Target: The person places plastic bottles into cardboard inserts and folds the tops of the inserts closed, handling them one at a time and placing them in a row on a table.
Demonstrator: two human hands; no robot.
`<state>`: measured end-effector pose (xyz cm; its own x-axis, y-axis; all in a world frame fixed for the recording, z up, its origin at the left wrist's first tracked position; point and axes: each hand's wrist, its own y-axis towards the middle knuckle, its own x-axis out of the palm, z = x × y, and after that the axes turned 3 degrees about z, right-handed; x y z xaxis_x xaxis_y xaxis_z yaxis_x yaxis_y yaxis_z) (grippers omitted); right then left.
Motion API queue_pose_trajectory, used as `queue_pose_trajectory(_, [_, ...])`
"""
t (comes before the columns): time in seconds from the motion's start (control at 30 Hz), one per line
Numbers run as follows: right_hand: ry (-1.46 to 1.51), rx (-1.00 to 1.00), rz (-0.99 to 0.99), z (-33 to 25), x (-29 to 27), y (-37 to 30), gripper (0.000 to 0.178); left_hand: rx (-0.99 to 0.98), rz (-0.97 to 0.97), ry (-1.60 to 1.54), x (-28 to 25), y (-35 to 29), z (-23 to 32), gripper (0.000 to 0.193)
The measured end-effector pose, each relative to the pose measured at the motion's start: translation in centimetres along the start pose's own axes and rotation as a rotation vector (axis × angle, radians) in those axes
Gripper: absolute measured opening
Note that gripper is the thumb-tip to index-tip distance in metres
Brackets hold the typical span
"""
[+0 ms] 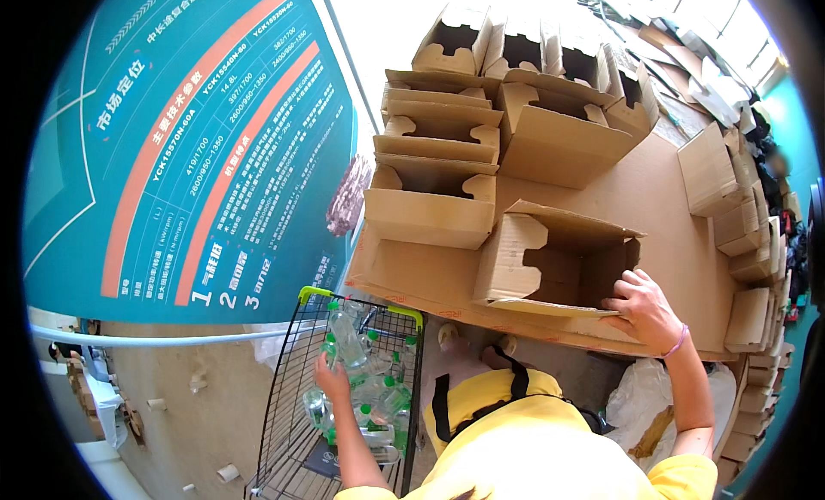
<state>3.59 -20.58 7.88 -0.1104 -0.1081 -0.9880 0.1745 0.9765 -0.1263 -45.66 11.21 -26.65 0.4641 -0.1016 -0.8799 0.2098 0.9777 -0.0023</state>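
Observation:
My left hand (333, 380) reaches into a black wire shopping cart (279, 397). Its fingers are closed round the top of a clear plastic bottle (329, 347) with a green cap. Several more clear bottles (365, 393) with green caps lie jumbled about it in the cart. On the right, an open cardboard box (507, 268) stands at the table's near edge. My right hand (643, 309) pinches that box by its near right rim, fingers over the edge. The box's visible inside shows only bare cardboard.
The box rests on a brown cardboard-covered table (662, 208). Open cardboard boxes (430, 199) stand in rows at its far left, more (713, 173) at its right. A teal printed panel (198, 156) rises left of the cart. Crumpled plastic sheeting (640, 397) lies below the table.

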Motion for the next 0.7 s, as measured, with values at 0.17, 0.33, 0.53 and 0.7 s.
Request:
queue_pose_trajectory(0.17, [0.026,0.040,-0.048,-0.3,-0.1,1.0,0.020,-0.136,-0.187,-0.026,8.9,2.0,-6.9,0.084])
queue_pose_trajectory(0.33, [-0.021,0.054,-0.071,-0.5,0.3,0.3,0.019,-0.378,-0.256,-0.155,14.7,7.6,-7.9,0.101])
queue_pose_trajectory(0.53, [-0.057,0.110,-0.151,-1.0,0.3,-0.3,0.017,-0.543,-0.287,-0.172,17.1,10.2,-5.6,0.090])
queue_pose_trajectory(0.7, [-0.058,0.096,-0.106,-1.8,0.2,-0.6,0.020,-0.424,-0.245,-0.216,15.8,8.2,-2.7,0.086])
